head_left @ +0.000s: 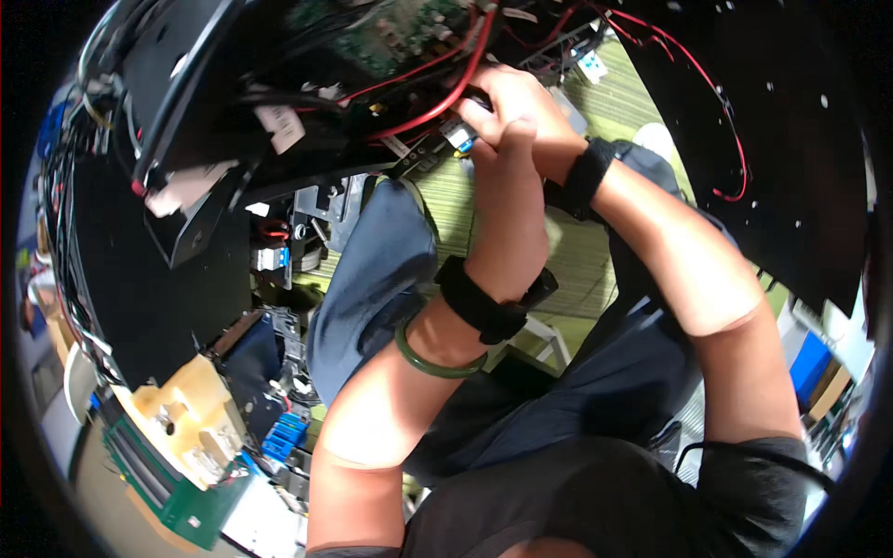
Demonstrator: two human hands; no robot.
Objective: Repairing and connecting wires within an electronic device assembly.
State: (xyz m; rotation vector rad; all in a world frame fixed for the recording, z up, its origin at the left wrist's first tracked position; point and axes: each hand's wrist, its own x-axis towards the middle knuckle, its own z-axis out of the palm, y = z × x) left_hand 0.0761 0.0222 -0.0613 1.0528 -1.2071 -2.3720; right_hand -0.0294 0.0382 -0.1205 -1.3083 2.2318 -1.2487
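Observation:
Both my hands meet at the lower edge of a black machine housing (pixel 177 70) full of wiring. My right hand (pixel 535 112) is closed, its fingers curled at a small dark part (pixel 479 96) that they mostly hide. Just below and touching it, my left hand (pixel 507 181) has its fingers drawn together; what they hold, if anything, is hidden. Beside the fingertips sits a small white and blue component (pixel 458 138). A thick red cable (pixel 446 110) loops past the hands, under a green circuit board (pixel 400 37). A white label (pixel 281 127) hangs among the wires.
A black panel (pixel 772 121) with a loose red wire (pixel 726 112) stands at the right. Bundled cables (pixel 70 223) run down the left side. At the lower left are a cream molded piece (pixel 191 409), a green case (pixel 158 474) and blue parts (pixel 286 435). My knees flank green striped flooring (pixel 581 270).

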